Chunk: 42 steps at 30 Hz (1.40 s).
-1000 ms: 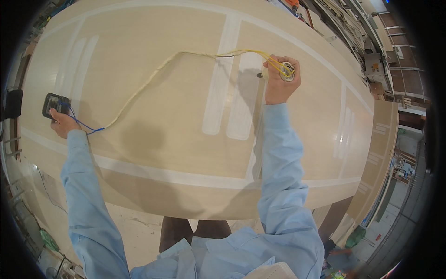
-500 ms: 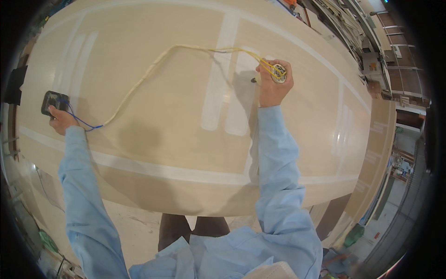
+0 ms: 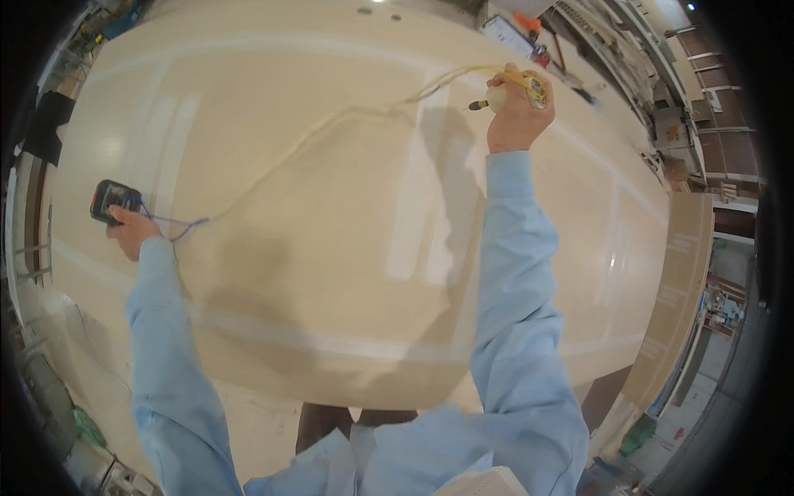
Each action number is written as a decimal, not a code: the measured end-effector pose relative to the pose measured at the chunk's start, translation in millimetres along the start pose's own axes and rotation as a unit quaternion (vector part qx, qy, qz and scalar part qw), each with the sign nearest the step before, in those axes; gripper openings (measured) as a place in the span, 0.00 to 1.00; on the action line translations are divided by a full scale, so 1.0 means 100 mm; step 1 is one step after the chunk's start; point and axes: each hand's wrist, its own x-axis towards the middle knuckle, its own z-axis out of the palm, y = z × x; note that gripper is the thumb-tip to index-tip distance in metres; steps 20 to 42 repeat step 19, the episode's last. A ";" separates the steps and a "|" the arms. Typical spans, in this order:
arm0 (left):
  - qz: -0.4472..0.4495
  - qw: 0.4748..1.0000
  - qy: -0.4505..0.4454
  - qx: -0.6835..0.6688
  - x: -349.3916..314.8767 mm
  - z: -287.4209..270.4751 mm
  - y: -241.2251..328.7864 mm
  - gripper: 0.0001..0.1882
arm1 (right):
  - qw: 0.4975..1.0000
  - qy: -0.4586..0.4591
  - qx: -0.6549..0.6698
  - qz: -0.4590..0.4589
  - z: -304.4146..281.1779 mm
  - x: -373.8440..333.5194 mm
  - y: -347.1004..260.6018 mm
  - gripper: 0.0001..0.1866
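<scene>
My left hand (image 3: 135,235) is closed around a black square electrical box (image 3: 106,198) over the left part of the board. Blue wires (image 3: 175,221) run from that box into a long cream cable (image 3: 299,147). The cable arcs across to yellow wires (image 3: 463,74), which enter a round pale fitting (image 3: 537,89) gripped in my right hand (image 3: 517,122). A small tool with a dark and yellow end (image 3: 480,105), perhaps a screwdriver, juts out on the left side of that hand. How my fingers share the tool and fitting is partly hidden.
A large cream tabletop (image 3: 331,273) with pale stripes lies under my hands. At its far right edge are a phone-like screen (image 3: 508,35) and an orange item (image 3: 527,22). Stacked boards (image 3: 604,41) stand beyond. A brown panel (image 3: 674,289) borders the right side.
My right hand has moved up and to the right with the fitting, and the cable is stretched straighter. The whole view has shifted, bringing the phone-like screen into sight.
</scene>
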 end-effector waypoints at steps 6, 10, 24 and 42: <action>-0.035 0.999 0.001 -0.035 -0.15 0.12 0.15 0.44 | 0.988 -0.064 0.018 0.137 -0.40 -1.15 -0.41 0.10; -0.030 0.999 0.005 -0.028 -0.15 0.11 0.14 0.45 | 0.984 -0.117 -0.019 0.131 -0.49 -1.72 -0.63 0.14; -0.025 0.997 -0.007 -0.067 -0.23 0.06 0.14 0.44 | 0.974 -0.158 -0.070 0.144 -0.70 -2.15 -0.64 0.12; -0.025 0.997 -0.007 -0.067 -0.23 0.06 0.14 0.44 | 0.974 -0.158 -0.070 0.144 -0.70 -2.15 -0.64 0.12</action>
